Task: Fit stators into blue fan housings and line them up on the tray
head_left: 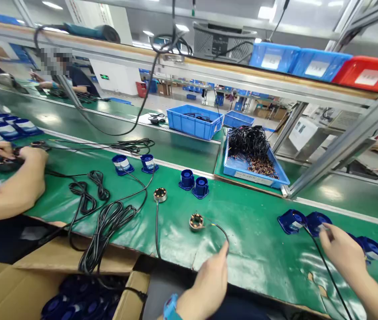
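My left hand (207, 280), with a blue band at the wrist, pinches a thin black cable (224, 232). That cable runs to a ring-shaped copper coil (196, 222) lying on the green mat. Off to the right, my right hand (342, 249) has its fingers closed on a blue plastic housing (316, 221). Close beside it stands another blue housing (291, 221) with a white label and a black cable. Partly behind my right hand is one more labelled housing (372, 248). A second copper coil (160, 194), cable attached, rests left of the first.
Two blue housings (186, 179) stand mid-table. A blue tray (255, 178) of black cables sits behind. Coiled cables (115, 222) hang over the front edge near a cardboard box (18, 289) of blue parts. At left, a co-worker's hands (30, 155) handle a dark part.
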Tool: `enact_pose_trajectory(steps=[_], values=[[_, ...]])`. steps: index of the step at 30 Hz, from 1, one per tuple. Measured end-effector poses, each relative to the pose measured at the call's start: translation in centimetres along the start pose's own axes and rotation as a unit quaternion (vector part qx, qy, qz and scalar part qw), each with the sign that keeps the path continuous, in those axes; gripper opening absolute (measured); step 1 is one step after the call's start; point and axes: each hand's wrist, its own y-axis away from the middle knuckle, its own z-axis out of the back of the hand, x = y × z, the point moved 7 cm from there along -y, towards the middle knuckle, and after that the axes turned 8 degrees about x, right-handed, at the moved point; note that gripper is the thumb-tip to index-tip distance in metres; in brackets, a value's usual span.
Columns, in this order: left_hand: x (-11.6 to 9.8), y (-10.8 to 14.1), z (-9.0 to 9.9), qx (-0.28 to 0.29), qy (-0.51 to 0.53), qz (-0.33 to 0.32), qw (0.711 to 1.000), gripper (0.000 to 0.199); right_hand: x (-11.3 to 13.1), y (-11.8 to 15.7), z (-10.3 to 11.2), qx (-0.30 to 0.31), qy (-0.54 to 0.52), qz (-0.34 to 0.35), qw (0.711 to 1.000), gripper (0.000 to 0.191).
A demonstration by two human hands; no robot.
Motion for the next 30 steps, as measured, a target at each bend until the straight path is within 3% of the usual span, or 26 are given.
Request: enact_pose_trajectory(steps=[2, 3, 6, 8, 10, 12, 13, 15, 17, 19, 22, 24, 26, 30], values=[[-1.2, 0.3, -2.2, 0.048, 0.022, -0.039, 0.998, 0.063, 4.4, 1.0, 1.5, -0.060, -0.061, -0.018, 0.996, 0.037], [-1.7, 0.2, -3.3, 0.068, 0.026, -0.054, 0.996, 0.065, 7.3, 1.3, 1.5, -0.050, -0.121, 0.003, 0.991, 0.037], [-2.6, -0.6, -6.4, 0.150, 0.018, -0.089, 0.984, 0.069, 17.1, 1.3, -0.9, 0.107, -0.304, 0.111, 0.940, 0.044], [-2.7, -1.2, -7.0, 0.181, -0.006, -0.110, 0.977, 0.068, 22.6, 1.1, -3.1, 0.257, -0.387, 0.168, 0.870, 0.048], [-2.4, -1.7, -6.2, 0.166, -0.043, -0.129, 0.977, 0.067, 26.3, 1.0, -5.1, 0.401, -0.453, 0.191, 0.773, 0.053], [-1.9, -1.8, -4.8, 0.135, -0.080, -0.134, 0.978, 0.063, 28.2, 0.6, -6.6, 0.489, -0.498, 0.184, 0.692, 0.061], [-1.6, -1.6, -4.2, 0.130, -0.094, -0.135, 0.978, 0.059, 28.8, 0.3, -7.2, 0.506, -0.504, 0.182, 0.676, 0.069], [-1.5, -1.0, -3.0, 0.127, -0.116, -0.157, 0.973, 0.044, 29.6, -0.3, -8.3, 0.497, -0.476, 0.191, 0.700, 0.080], [-1.8, -0.3, -0.7, 0.083, -0.137, -0.194, 0.968, 0.031, 30.6, -0.7, -9.0, 0.465, -0.428, 0.212, 0.745, 0.070], [-1.9, -0.4, 3.6, -0.030, -0.150, -0.196, 0.969, 0.029, 31.6, -0.7, -9.4, 0.430, -0.414, 0.218, 0.772, 0.053], [-0.6, -2.8, 11.3, -0.225, -0.173, -0.128, 0.950, 0.029, 31.9, -1.0, -9.7, 0.376, -0.427, 0.168, 0.805, 0.042], [0.5, -6.2, 14.4, -0.272, -0.215, -0.119, 0.930, 0.032, 31.4, -1.2, -9.9, 0.344, -0.419, 0.118, 0.832, 0.047], [1.9, -10.3, 15.7, -0.269, -0.262, -0.120, 0.919, 0.042, 31.1, -1.1, -10.0, 0.316, -0.408, 0.088, 0.852, 0.055], [3.9, -16.1, 15.4, -0.241, -0.324, -0.091, 0.910, 0.049, 31.7, -1.2, -9.6, 0.265, -0.374, 0.108, 0.882, 0.061]])
